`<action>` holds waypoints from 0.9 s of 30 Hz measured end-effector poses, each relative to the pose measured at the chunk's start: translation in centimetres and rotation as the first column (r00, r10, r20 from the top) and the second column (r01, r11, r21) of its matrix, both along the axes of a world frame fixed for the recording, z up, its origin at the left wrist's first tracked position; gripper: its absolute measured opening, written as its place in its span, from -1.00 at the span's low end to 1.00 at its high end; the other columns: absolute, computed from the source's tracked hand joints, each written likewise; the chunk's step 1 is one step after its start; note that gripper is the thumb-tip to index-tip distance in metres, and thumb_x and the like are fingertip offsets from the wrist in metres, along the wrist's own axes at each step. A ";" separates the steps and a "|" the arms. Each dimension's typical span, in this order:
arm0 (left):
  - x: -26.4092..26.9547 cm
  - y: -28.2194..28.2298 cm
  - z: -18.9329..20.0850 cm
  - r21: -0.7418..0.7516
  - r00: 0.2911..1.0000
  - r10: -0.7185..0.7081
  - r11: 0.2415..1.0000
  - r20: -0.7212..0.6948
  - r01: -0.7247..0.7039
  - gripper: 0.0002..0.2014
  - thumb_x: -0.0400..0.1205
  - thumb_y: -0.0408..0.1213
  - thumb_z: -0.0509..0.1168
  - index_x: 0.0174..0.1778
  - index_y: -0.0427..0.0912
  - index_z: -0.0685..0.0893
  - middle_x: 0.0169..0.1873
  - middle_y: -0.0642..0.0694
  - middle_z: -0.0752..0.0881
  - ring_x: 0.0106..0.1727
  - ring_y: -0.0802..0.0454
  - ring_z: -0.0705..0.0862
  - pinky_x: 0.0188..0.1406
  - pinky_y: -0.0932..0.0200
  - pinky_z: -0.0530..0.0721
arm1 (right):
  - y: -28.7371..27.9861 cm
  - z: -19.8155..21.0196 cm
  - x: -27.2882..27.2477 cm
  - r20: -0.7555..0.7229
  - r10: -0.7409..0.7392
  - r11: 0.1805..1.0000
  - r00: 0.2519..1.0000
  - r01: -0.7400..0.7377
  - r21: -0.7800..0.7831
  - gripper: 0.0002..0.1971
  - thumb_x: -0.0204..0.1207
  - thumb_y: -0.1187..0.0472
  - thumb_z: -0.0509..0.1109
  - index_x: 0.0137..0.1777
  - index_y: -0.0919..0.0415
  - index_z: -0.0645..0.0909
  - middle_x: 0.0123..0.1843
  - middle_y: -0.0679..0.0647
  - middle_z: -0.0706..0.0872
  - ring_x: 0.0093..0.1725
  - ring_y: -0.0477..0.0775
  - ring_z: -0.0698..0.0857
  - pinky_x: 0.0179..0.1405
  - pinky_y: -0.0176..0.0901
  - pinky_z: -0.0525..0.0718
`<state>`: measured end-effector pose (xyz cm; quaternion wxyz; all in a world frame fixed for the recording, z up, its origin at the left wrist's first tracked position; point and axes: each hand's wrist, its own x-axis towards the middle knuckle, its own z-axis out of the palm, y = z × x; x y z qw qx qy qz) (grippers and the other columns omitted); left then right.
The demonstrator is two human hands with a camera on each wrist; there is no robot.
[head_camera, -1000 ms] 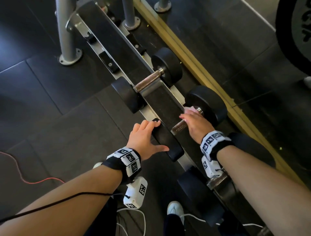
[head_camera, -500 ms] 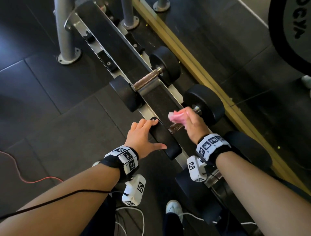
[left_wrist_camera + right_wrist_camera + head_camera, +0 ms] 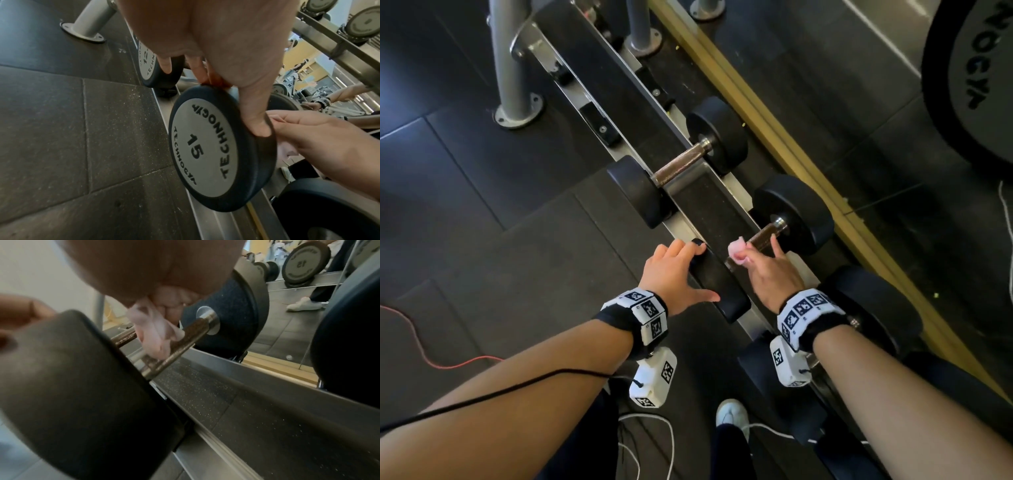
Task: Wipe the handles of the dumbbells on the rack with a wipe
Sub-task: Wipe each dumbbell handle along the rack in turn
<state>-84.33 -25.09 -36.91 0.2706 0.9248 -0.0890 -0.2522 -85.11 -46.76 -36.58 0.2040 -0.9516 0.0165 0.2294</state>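
A dark tiled gym floor (image 3: 482, 212) runs under a low metal rack (image 3: 709, 209) that stands along a mirror with a yellow-brown base strip (image 3: 784, 137). Two black dumbbells lie across the rack in plain view. The farther dumbbell (image 3: 678, 164) lies untouched, well apart from both hands. The nearer dumbbell (image 3: 767, 236) carries the number 15 on its grey end face (image 3: 205, 146). The left hand (image 3: 671, 274) grips the near weight of this dumbbell, fingers over the rim and thumb spread along its side. The right hand (image 3: 770, 270) pinches a crumpled pink wipe (image 3: 738, 251) in curled fingers, and the wipe lies against the brown handle (image 3: 174, 340) about midway along the bar. A red cable (image 3: 431, 349) trails over the floor at the left, and a white shoe (image 3: 731, 413) shows below the arms.
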 end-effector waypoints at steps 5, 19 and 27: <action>2.2 1.7 2.4 -0.169 0.972 0.053 0.981 -0.231 -0.094 -0.34 0.51 0.15 0.46 0.55 0.17 0.47 0.41 0.10 0.57 0.44 0.01 0.46 0.48 -0.01 0.46 | 2.1 4.7 2.5 -0.223 -0.206 0.934 0.953 0.259 0.244 -0.85 0.73 0.14 0.16 0.12 -0.03 0.56 -0.03 -0.01 0.65 0.01 0.07 0.67 -0.10 -0.11 0.56; 13.5 10.3 12.8 -0.358 0.925 0.202 0.878 -0.322 -0.316 -0.82 0.45 0.12 0.54 -0.31 0.12 0.83 -0.36 0.26 0.78 -0.29 0.40 0.71 -0.46 0.60 0.51 | 12.8 15.4 11.9 -0.122 -0.416 0.751 0.901 0.416 0.512 -0.91 0.63 0.12 0.40 -0.03 0.13 0.66 -0.08 0.04 0.75 -0.06 -0.02 0.72 -0.14 -0.29 0.61; 14.6 10.7 12.8 -0.409 0.650 0.336 0.561 -0.682 -0.720 -0.98 0.68 -0.32 0.36 -0.04 -0.19 0.68 -0.03 -0.29 0.78 -0.16 -0.12 0.83 -0.20 -0.07 0.84 | 15.6 14.6 11.8 -0.074 -0.435 0.611 0.897 0.355 0.707 -0.78 0.52 0.28 0.50 0.00 -0.10 0.74 0.10 -0.25 0.78 0.18 -0.23 0.73 0.14 -0.36 0.71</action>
